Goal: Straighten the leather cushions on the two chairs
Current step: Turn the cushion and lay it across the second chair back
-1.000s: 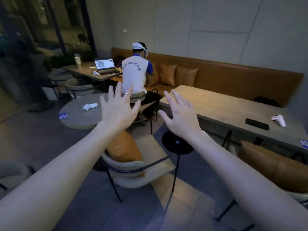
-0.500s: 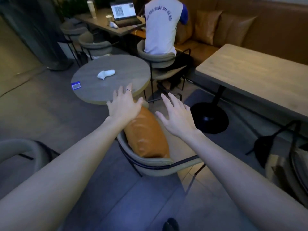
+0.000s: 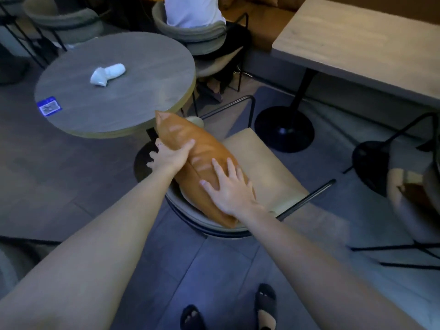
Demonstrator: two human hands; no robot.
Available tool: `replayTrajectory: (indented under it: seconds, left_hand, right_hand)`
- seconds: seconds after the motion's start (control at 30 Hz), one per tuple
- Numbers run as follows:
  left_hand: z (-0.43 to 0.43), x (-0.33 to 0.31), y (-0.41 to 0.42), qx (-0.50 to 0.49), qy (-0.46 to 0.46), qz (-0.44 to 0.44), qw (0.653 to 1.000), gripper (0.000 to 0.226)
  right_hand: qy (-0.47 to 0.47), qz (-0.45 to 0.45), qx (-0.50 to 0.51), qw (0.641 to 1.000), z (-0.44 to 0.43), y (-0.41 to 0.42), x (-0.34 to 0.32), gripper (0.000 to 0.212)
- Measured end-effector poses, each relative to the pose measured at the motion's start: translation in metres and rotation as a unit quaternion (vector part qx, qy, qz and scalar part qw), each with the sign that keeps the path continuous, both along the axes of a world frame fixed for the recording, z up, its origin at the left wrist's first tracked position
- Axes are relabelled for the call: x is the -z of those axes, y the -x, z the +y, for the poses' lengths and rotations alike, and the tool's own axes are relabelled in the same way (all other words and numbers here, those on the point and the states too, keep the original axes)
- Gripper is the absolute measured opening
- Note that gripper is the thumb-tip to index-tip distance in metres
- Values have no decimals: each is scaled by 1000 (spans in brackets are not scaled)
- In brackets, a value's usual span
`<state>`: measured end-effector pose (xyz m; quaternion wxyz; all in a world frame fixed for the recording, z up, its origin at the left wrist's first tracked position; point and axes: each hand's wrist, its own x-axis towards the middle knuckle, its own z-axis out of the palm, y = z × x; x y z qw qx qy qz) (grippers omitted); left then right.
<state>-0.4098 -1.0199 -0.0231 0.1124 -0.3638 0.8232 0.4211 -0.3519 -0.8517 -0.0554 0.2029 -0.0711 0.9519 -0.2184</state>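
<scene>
Currently both hands on the tan leather cushion (image 3: 190, 160), which leans against the curved backrest of the near chair (image 3: 262, 163), beside the round table (image 3: 114, 84). Left hand (image 3: 170, 157) grips its upper left edge, thumb on the front face, fingers wrapped behind. Right hand (image 3: 228, 186) lies flat and spread on the lower front face, pressing, not gripping. Second cushion (image 3: 416, 194) partly visible on the chair at right, untouched.
</scene>
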Motion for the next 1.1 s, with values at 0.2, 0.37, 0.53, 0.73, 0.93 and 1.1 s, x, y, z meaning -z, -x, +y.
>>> replayTrajectory:
  seconds: [0.2, 0.37, 0.53, 0.73, 0.93, 1.1]
  left_hand:
    - [-20, 37, 19, -6, -138, 22, 990, 145]
    - [-31, 51, 32, -1, -160, 16, 987, 152]
    - [-30, 39, 40, -2, -190, -4, 982, 124]
    - [-31, 41, 44, 8, -202, -4, 979, 123]
    - [-29, 44, 47, 6, -197, 1, 980, 123]
    - [-14, 40, 56, 5, -186, 2, 983, 124]
  right_hand:
    - [89, 44, 115, 988, -13, -11, 19, 57]
    - [182, 23, 409, 894, 18, -26, 43, 47]
    - [83, 68, 447, 888, 23, -45, 56, 53]
    - [212, -100, 646, 727, 27, -55, 77, 98]
    - [210, -90, 637, 736, 35, -50, 83, 85]
    - [209, -78, 608, 762, 55, -33, 86, 78]
